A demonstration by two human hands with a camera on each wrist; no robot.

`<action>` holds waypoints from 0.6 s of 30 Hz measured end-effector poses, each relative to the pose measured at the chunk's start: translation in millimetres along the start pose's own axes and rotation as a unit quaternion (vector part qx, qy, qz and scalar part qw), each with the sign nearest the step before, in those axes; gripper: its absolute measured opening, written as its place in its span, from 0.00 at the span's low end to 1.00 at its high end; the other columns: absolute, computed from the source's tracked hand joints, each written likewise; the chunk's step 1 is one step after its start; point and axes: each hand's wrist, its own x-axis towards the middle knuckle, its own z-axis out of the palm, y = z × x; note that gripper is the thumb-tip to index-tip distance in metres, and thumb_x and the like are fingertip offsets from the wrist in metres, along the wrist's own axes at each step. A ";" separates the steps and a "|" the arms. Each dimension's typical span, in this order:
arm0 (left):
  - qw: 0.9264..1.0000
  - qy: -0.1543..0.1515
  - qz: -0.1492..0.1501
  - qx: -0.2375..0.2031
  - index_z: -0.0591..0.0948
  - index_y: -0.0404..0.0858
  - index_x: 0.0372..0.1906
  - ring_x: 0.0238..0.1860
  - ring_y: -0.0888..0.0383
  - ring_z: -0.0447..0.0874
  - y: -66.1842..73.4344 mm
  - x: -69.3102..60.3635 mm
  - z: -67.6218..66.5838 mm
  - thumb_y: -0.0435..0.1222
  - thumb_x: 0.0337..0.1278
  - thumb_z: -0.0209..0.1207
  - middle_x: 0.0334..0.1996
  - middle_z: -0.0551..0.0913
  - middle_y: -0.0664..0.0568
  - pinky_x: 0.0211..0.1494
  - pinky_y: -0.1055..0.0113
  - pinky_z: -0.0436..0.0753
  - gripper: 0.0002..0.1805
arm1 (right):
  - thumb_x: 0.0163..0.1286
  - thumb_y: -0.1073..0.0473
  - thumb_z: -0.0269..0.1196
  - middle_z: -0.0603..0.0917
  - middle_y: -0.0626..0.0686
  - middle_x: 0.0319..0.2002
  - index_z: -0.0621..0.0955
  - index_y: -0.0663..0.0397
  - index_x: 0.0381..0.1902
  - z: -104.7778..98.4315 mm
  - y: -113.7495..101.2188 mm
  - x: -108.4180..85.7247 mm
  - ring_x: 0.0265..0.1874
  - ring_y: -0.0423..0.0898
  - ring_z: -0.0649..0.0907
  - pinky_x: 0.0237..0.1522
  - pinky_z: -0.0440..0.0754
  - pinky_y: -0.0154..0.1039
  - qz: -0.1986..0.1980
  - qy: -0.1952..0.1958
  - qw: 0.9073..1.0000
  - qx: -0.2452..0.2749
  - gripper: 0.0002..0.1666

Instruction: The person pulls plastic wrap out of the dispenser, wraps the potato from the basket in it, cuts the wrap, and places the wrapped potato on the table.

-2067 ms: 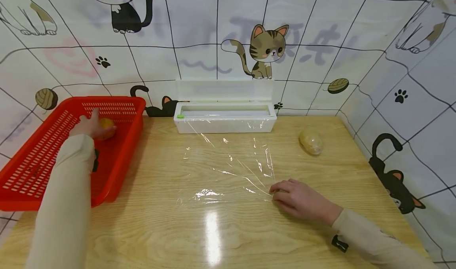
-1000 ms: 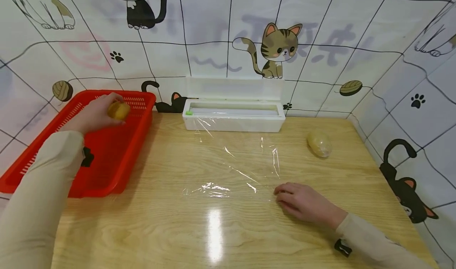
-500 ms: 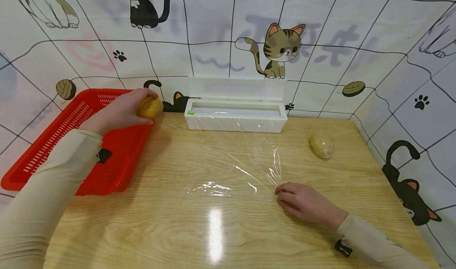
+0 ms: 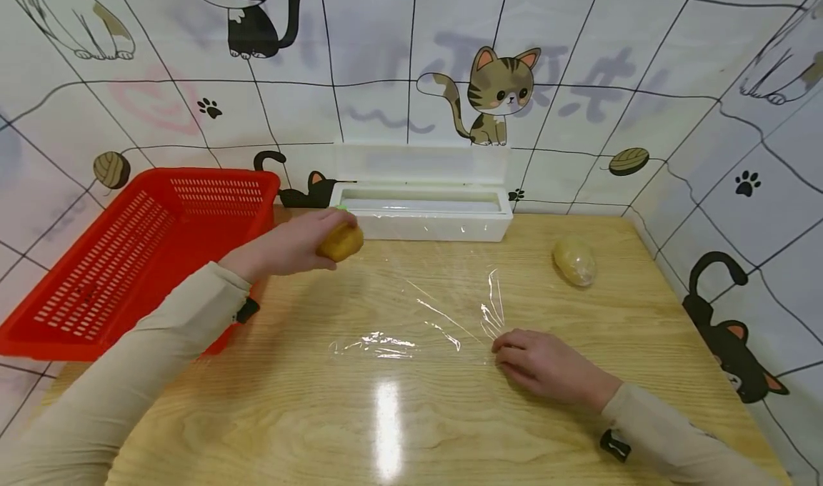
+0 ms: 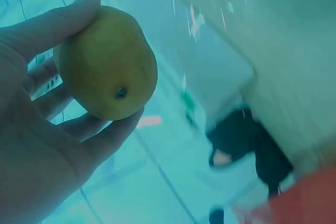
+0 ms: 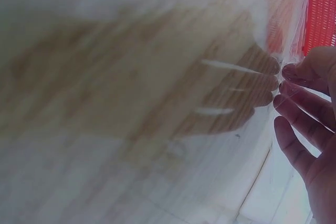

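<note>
In the head view my left hand [image 4: 286, 244] grips a yellow fruit, apparently a pear [image 4: 342, 242], above the table just in front of the dispenser. The left wrist view shows the thumb and fingers round the pear [image 5: 107, 64], its dark blossom end exposed. My right hand [image 4: 546, 364] pinches the near right corner of a clear sheet of cling film [image 4: 444, 311]. That film stretches from the white dispenser box [image 4: 424, 226] over the tabletop. Thumb and fingertips meet at the gathered film edge [image 6: 294, 30] in the right wrist view.
A red plastic basket [image 4: 193, 230] stands at the left, partly behind my left forearm. Toward the right back lies a yellowish fruit wrapped in film [image 4: 575, 261]. The dispenser's lid [image 4: 421, 164] is raised against the cat-print wall covering [image 4: 360, 50].
My left hand has lifted the pear out of the red basket and carried it right, to the front of the dispenser. The right hand has stayed at the film's corner.
</note>
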 end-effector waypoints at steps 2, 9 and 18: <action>1.000 -0.011 0.016 -0.004 0.67 0.37 0.59 0.47 0.48 0.73 6.8 5.6 10.5 0.28 0.45 0.72 0.51 0.73 0.46 0.51 0.54 0.76 0.35 | 0.64 0.64 0.63 0.81 0.49 0.44 0.82 0.52 0.37 0.6 -0.6 1.1 0.41 0.43 0.82 0.39 0.80 0.41 0.003 -0.003 1.000 0.002 0.04; 0.996 -0.070 0.050 0.008 0.68 0.37 0.61 0.49 0.49 0.73 27.6 29.0 53.6 0.28 0.48 0.70 0.55 0.71 0.47 0.54 0.56 0.76 0.34 | 0.68 0.61 0.59 0.80 0.50 0.47 0.82 0.50 0.36 0.7 -1.0 3.6 0.43 0.45 0.81 0.41 0.81 0.43 0.018 -0.017 1.000 0.000 0.04; 0.988 -0.102 0.109 0.047 0.65 0.39 0.66 0.55 0.45 0.74 50.2 48.7 94.1 0.30 0.50 0.69 0.60 0.70 0.47 0.53 0.54 0.77 0.37 | 0.61 0.65 0.64 0.81 0.51 0.47 0.82 0.51 0.37 0.9 -0.5 3.8 0.43 0.46 0.82 0.42 0.81 0.45 0.027 -0.016 1.000 -0.003 0.06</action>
